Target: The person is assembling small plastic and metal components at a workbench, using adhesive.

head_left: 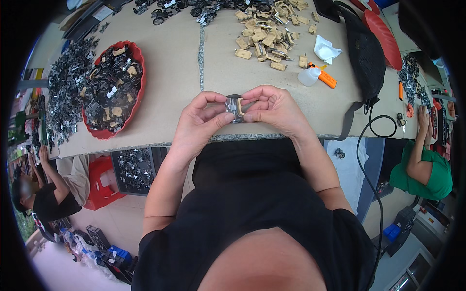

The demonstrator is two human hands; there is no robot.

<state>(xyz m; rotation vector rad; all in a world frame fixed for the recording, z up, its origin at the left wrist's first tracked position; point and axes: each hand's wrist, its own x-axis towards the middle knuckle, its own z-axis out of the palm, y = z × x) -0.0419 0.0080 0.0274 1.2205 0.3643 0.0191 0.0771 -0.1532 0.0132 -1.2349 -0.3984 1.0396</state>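
Note:
Near the table's front edge, my left hand point(200, 119) grips a small toy car chassis point(233, 105), grey with dark wheels, between thumb and fingers. From the other side my right hand point(277, 110) pinches a tan plastic part point(240, 106) that lies against the chassis. Whether the two are joined I cannot tell. Fingertips of both hands hide the ends of the piece. Beyond my right hand, a pile of similar tan parts point(264, 36) is heaped on the table. Several black-wheeled chassis point(206, 14) lie at the far edge.
A red basin point(141, 80) full of chassis stands left, beside a heap of small grey parts point(65, 77). A white bottle point(308, 76), orange cutter point(327, 79), crumpled tissue point(326, 49) and black bag point(364, 53) lie right. A cable point(360, 160) hangs there. People sit on both sides.

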